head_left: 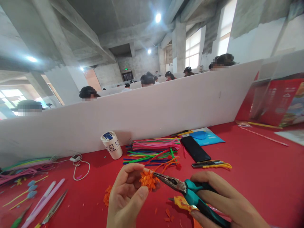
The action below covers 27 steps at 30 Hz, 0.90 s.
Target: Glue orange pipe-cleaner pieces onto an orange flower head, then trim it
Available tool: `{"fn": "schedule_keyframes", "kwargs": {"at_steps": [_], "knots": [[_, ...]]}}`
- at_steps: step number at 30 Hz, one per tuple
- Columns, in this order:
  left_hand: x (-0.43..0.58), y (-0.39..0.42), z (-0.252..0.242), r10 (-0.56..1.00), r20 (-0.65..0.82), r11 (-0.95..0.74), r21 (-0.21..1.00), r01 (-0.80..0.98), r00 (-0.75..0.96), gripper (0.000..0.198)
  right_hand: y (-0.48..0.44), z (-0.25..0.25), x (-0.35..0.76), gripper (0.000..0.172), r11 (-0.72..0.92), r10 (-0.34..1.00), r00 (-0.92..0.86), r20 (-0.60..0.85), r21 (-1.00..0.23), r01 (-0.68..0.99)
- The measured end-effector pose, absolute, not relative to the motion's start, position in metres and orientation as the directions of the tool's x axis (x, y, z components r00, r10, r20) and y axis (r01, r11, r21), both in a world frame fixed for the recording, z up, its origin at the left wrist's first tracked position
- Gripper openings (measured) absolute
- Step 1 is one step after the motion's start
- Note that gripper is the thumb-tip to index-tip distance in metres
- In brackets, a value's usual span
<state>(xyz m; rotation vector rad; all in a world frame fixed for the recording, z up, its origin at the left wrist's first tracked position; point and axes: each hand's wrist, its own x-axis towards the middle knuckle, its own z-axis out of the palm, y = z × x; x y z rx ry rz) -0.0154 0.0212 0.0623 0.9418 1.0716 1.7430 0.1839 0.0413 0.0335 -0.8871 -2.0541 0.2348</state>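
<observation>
My left hand (pixel 129 193) pinches a spiky orange flower-like piece (pixel 148 180) between thumb and fingers. From the right, my right hand (pixel 222 196) grips teal-and-black needle-nose pliers (pixel 190 190), whose tip touches the top edge of the orange piece. Whether the jaws clamp anything is too small to tell. Below the pliers lies a yellow-orange tool with a dark tip (pixel 182 202). Small orange scraps (pixel 168 214) lie on the red table, and another orange clump (pixel 107 195) is partly hidden behind my left hand.
Colourful strips (pixel 154 150), a white cup (pixel 112 145), a black phone (pixel 196 148), a cutter (pixel 209 164) and a blue packet (pixel 206 136) lie beyond my hands. Scissors (pixel 54 207) and a cable (pixel 82 167) are at left. A white partition (pixel 166 110) stands behind; people sit beyond it.
</observation>
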Motion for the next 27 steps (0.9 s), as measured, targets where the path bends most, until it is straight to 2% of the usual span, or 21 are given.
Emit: {"fn": "schedule_keyframes", "kwargs": {"at_steps": [10, 13, 15, 18, 21, 24, 27], "knots": [[-0.016, 0.020, 0.065, 0.909, 0.173, -0.269, 0.938, -0.217, -0.380, 0.027, 0.043, 0.035, 0.187, 0.009, 0.704, 0.706, -0.402, 0.583, -0.511, 0.493], [-0.021, 0.022, 0.065, 0.941, 0.156, -0.247, 0.924, -0.293, -0.300, 0.022, 0.043, 0.035, 0.190, 0.007, 0.707, 0.701, -0.402, 0.589, -0.500, 0.500], [-0.024, 0.024, 0.065, 0.971, 0.101, -0.182, 0.896, -0.405, -0.215, 0.017, 0.043, 0.037, 0.192, 0.005, 0.709, 0.699, -0.394, 0.597, -0.512, 0.485], [-0.024, 0.029, 0.064, 0.997, -0.029, -0.018, 0.824, -0.567, -0.073, 0.014, 0.044, 0.040, 0.191, 0.011, 0.671, 0.739, -0.323, 0.591, -0.610, 0.421], [-0.013, 0.033, 0.060, 0.982, -0.168, 0.184, 0.759, -0.624, 0.086, 0.012, 0.044, 0.043, 0.188, 0.014, 0.618, 0.785, -0.246, 0.568, -0.696, 0.365], [0.003, 0.033, 0.055, 0.952, -0.275, 0.299, 0.728, -0.616, 0.137, 0.025, 0.044, 0.045, 0.186, 0.012, 0.606, 0.790, -0.187, 0.584, -0.699, 0.379], [0.018, 0.030, 0.050, 0.928, -0.335, 0.364, 0.734, -0.574, 0.161, 0.045, 0.044, 0.047, 0.185, 0.018, 0.577, 0.806, -0.155, 0.571, -0.703, 0.416]]}}
